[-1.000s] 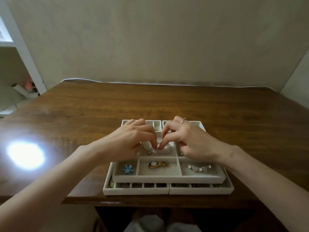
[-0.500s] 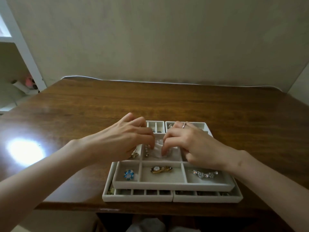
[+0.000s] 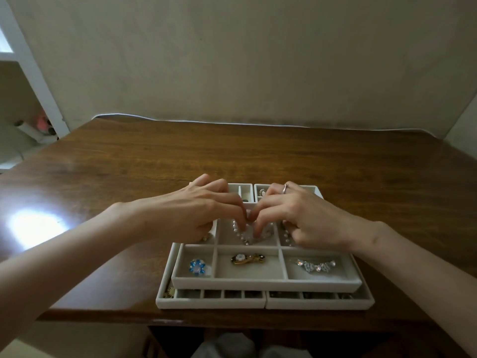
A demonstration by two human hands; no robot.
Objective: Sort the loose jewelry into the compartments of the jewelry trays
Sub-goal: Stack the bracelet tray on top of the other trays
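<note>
On the surface [image 3: 258, 156], the top tray [image 3: 265, 284] sits stacked across two lower trays [image 3: 211, 303]. The left hand [image 3: 191, 215] and right hand [image 3: 304, 218] meet over its rear middle compartment, equally near. Each grip appears clamped, fingertips together, on the pearl strand [image 3: 244, 237], which lies directly beneath in that compartment, looping toward the person: small, glossy white beads.

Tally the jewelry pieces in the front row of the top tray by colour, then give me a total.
Blue: 1, the flower piece
Gold: 1, the clip with a white flower on it
Silver: 1, the crystal piece
Total: 3
</note>
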